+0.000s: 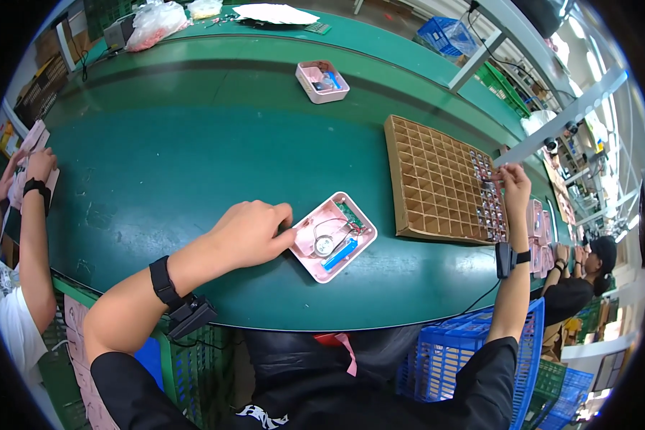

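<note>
Person's two hands at a green workbench [215, 150]

The left hand [254, 233], thumb and forefinger apart, is at the left edge of an open pink case [322, 217]. Inside lie a round silver part [324, 246], a blue cylinder [340, 254], a green circuit board [349, 213] and thin wires. The right hand [514, 185] reaches over the right side of a cardboard box [395, 193] divided into small compartments, those on the right holding small parts; its pinched fingertips are too small to read. Farther away sits a second pink case [330, 96]. At far left, another person's hands [41, 165] handle pink pieces.
</note>
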Demonstrator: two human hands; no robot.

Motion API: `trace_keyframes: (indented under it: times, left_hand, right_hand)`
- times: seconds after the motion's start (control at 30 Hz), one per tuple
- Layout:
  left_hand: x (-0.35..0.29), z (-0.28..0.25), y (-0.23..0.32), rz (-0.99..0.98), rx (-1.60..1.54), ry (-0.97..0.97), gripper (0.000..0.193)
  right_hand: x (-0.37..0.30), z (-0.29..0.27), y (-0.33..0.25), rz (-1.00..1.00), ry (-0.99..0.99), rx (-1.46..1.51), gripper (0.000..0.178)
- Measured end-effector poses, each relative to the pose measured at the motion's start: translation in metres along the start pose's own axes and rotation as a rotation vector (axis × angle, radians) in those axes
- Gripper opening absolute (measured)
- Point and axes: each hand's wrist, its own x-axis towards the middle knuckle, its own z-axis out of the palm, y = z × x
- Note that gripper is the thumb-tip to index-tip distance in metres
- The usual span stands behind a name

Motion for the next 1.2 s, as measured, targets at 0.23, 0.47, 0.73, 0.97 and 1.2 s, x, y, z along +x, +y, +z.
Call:
trace_keyframes:
  times: [0.23,0.47,0.73,0.97,1.2]
  left_hand:
    - [-0.004,0.027,-0.009,0.121,-0.104,0.125,0.039]
    - [0.009,-0.006,-0.021,0.201,-0.097,-0.198,0.041]
    - [-0.005,-0.035,0.002,0.516,-0.26,-0.058,0.044]
    - [-0.009,-0.025,0.023,0.363,-0.63,-0.045,0.057]
    - [-0.009,-0.033,0.009,0.293,-0.369,0.3,0.041]
  right_hand:
    - [-0.037,0.083,-0.171,-0.245,-0.079,0.441,0.01]
    - [-0.119,0.177,-0.286,-0.383,-0.382,0.866,0.008]
    - [-0.157,0.222,-0.304,-0.191,-0.549,1.14,0.011]
    - [-0.162,0.23,-0.305,-0.277,-0.496,1.194,0.012]
    - [-0.162,0.247,-0.312,-0.129,-0.682,0.452,0.035]
